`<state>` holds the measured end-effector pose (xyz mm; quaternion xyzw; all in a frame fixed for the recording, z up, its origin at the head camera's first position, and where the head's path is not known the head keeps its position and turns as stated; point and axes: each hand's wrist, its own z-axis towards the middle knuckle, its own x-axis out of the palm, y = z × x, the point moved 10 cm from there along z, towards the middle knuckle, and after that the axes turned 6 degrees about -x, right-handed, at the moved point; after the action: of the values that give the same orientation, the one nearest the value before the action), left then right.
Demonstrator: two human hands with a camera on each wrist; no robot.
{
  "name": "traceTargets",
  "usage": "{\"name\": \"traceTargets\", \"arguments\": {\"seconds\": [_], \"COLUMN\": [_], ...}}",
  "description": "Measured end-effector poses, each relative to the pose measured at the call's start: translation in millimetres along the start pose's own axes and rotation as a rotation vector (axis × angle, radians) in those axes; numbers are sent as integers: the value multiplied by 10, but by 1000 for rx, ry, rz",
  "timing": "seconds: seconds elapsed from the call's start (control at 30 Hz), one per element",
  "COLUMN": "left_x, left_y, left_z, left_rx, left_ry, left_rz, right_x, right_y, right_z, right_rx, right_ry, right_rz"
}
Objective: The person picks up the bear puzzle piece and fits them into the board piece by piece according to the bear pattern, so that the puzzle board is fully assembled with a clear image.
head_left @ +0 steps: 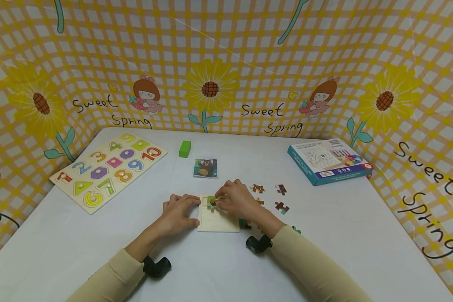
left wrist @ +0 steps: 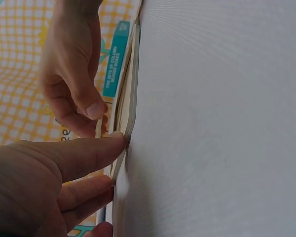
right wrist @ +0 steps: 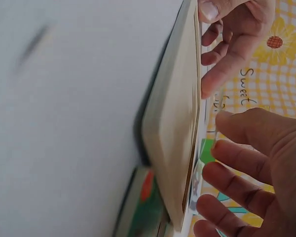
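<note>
A square wooden puzzle tray (head_left: 220, 222) lies on the table. My left hand (head_left: 179, 214) rests at its left edge, thumb and forefinger spread and touching the rim. Over the upper part of the tray, my right hand (head_left: 238, 199) pinches a thin puzzle piece, seen edge-on as a wooden sliver (left wrist: 98, 127) in the left wrist view. A green and brown puzzle piece (head_left: 211, 202) shows in the tray's upper left, just beside the right fingertips. The right hand hides part of the tray.
Loose puzzle pieces (head_left: 282, 207) lie right of the tray, some partly behind the right arm. Beyond the tray are a bear picture card (head_left: 205, 167) and a green block (head_left: 185, 149). A number board (head_left: 109, 172) lies at left, a flat box (head_left: 329, 161) at right.
</note>
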<state>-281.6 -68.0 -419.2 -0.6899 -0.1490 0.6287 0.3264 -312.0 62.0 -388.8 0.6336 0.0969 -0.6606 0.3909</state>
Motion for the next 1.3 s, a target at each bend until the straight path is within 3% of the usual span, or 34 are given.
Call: {"name": "traceTargets", "arguments": {"seconds": [0.23,1.3], "left_x": [2,13], "left_y": [0,13], "left_z": [0,6], "left_rx": [-4,-6], "left_ry": [5,8], "left_rz": [3,1], "right_x": [73,153], "right_y": [20,46], "right_z": [57,127], "right_rx": [16,5], "right_ry": [36,28], "right_rz": [-38,-121]}}
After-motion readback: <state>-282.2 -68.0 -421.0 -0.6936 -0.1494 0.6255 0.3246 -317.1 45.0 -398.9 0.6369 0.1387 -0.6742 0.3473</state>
